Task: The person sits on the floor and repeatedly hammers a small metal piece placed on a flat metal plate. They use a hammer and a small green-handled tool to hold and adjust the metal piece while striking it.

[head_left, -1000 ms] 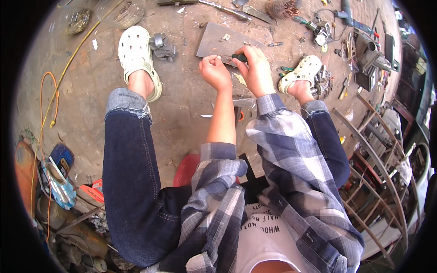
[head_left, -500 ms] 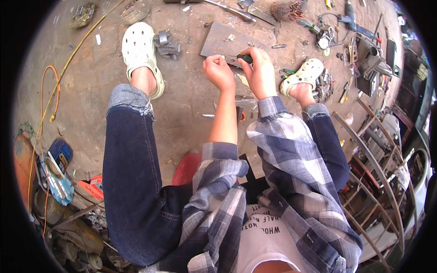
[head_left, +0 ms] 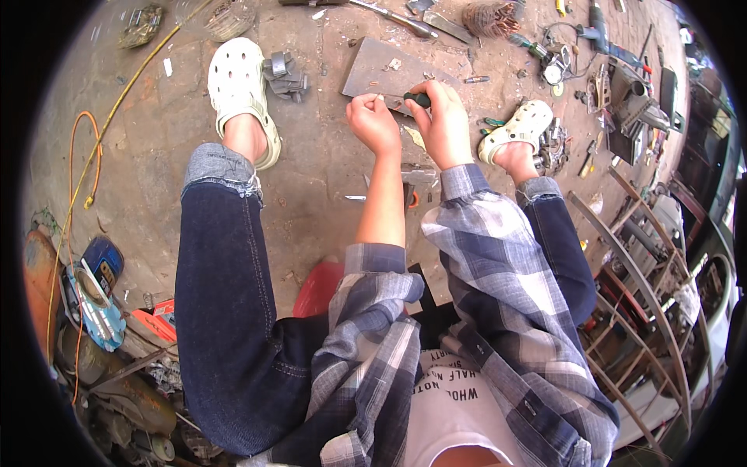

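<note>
My right hand (head_left: 446,123) is closed around a short dark handle-like piece (head_left: 420,100); whatever extends from it is too thin to make out. To its left, my left hand (head_left: 374,124) is drawn into a pinch, and the thing between its fingertips is hidden or too small to name. Both hands hover at the near edge of a flat grey-brown plate (head_left: 369,64). On that plate lies a small pale scrap (head_left: 394,64) with a few thin copper-coloured bits.
Grey metal blocks (head_left: 286,78) lie beside my left shoe (head_left: 237,78). A coil of copper wire (head_left: 492,19), a dial gauge (head_left: 554,73) and a power drill (head_left: 597,33) are at the far right. A metal frame (head_left: 638,303) stands on the right; a yellow hose (head_left: 117,117) runs along the left.
Almost nothing differs. The dark piece in my right hand has shifted very slightly left, while both hands keep their places.
</note>
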`<state>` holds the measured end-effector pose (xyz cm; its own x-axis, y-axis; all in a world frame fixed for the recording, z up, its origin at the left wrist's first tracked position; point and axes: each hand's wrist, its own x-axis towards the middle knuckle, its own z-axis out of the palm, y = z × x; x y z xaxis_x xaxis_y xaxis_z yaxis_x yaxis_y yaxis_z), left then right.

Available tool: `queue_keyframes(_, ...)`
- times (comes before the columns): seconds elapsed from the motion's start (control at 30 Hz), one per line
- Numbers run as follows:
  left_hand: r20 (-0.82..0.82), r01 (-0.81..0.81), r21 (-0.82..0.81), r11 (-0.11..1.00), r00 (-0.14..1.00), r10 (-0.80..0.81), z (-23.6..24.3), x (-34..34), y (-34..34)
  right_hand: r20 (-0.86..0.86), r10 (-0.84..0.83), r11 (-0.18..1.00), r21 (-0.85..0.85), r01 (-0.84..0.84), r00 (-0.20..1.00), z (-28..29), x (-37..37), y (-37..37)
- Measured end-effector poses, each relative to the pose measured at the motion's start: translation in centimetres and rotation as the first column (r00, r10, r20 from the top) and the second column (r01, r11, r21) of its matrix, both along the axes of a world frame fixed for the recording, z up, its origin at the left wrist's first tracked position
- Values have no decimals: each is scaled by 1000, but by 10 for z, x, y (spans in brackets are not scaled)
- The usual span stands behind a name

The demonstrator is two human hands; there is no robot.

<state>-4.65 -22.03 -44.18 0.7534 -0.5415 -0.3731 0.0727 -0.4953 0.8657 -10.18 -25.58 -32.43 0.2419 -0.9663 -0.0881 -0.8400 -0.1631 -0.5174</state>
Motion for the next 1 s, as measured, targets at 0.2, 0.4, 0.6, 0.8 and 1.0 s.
queue_keyframes(0.2,87,-12,-39,999,996,15,-2,-3,-2,-22,36,999,-2,-36,999,1,0,-8)
queue_keyframes(0.4,79,34,-43,998,996,-31,-5,5,4,-63,43,999,-25,-45,997,0,12,-3)
queue_keyframes(0.6,-268,-208,-178,962,951,156,101,3,-28,-105,53,995,-74,-61,993,-12,-5,-4)
queue_keyframes(0.8,128,335,-839,430,888,-442,295,51,-32,-68,39,998,-44,-42,997,1,19,-1)
queue_keyframes(1.0,415,599,-791,125,675,-610,359,100,-6,-138,28,998,-51,-35,990,0,18,-1)
